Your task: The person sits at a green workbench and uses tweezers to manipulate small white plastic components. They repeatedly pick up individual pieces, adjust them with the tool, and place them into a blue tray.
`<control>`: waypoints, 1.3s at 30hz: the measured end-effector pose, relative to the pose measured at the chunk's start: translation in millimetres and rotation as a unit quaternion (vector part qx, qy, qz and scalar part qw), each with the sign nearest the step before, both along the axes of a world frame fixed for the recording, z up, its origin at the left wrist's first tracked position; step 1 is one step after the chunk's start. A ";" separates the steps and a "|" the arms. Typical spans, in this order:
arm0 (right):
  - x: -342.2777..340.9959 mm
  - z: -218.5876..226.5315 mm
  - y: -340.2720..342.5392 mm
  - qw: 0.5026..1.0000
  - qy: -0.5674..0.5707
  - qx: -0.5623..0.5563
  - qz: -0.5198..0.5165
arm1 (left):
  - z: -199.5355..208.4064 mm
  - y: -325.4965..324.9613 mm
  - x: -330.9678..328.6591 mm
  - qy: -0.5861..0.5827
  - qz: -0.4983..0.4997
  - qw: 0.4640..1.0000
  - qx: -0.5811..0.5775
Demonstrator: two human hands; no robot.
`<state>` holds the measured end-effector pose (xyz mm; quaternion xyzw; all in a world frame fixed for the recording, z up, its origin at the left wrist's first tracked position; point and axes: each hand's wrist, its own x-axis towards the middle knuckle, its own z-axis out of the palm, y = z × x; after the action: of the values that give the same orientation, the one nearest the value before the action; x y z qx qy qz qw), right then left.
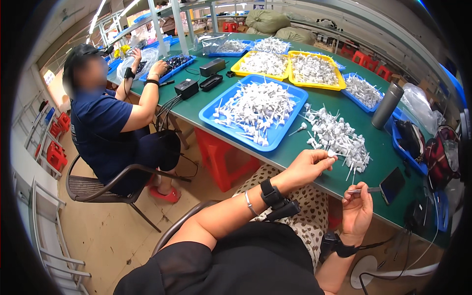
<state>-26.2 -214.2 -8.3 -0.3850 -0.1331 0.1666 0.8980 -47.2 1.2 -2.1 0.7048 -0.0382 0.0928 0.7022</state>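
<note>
My left hand (312, 166) is closed in a pinch on a small white plastic part (331, 153), at the near edge of a loose pile. That pile of white thin-stemmed parts (339, 135) lies directly on the green table (305, 142). Lower and to the right, my right hand (358, 209) is closed around a thin, flat metal tool (369, 190). Its exact kind is not clear; its far end points toward a dark phone (393, 185). Just left of the pile, a blue tray (210, 117) is heaped with the same white parts.
Yellow trays (294, 84) and more blue trays of white parts stand farther back. A grey bottle (387, 104) is upright at right, near a plaid bag (441, 155). To the left, a seated co-worker (105, 113) handles dark pieces. A red stool (216, 160) stands under the table.
</note>
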 end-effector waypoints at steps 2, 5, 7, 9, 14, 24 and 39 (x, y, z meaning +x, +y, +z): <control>-2.3 1.2 0.4 1.000 -0.029 -0.008 0.007 | 9.8 0.4 -11.6 -0.005 0.013 1.000 0.000; -13.5 3.2 8.1 0.999 -0.041 -0.029 0.017 | -3.5 0.3 -26.1 -0.002 0.038 0.999 -0.001; -17.8 0.0 13.8 0.997 -0.054 -0.029 0.049 | -5.5 2.6 -44.4 -0.033 0.070 0.995 0.059; -21.8 -4.5 20.0 0.995 -0.061 -0.028 0.070 | -6.6 4.5 -60.7 -0.040 0.083 0.991 0.092; -31.2 -10.2 33.8 0.990 -0.119 -0.045 0.059 | -21.5 1.4 -91.8 -0.072 0.115 0.985 0.102; -52.8 -10.9 48.3 0.966 -0.211 -0.149 -0.003 | -46.2 -5.3 -100.9 -0.096 0.125 0.982 0.105; -58.3 -16.5 55.9 0.927 -0.274 -0.252 -0.048 | -56.4 -5.5 -99.7 -0.155 0.175 0.948 0.218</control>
<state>-84.5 -158.3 -24.8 -0.6353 -0.3096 0.0396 0.7064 -146.9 -4.3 -58.5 0.8132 -0.0418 0.3117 0.4896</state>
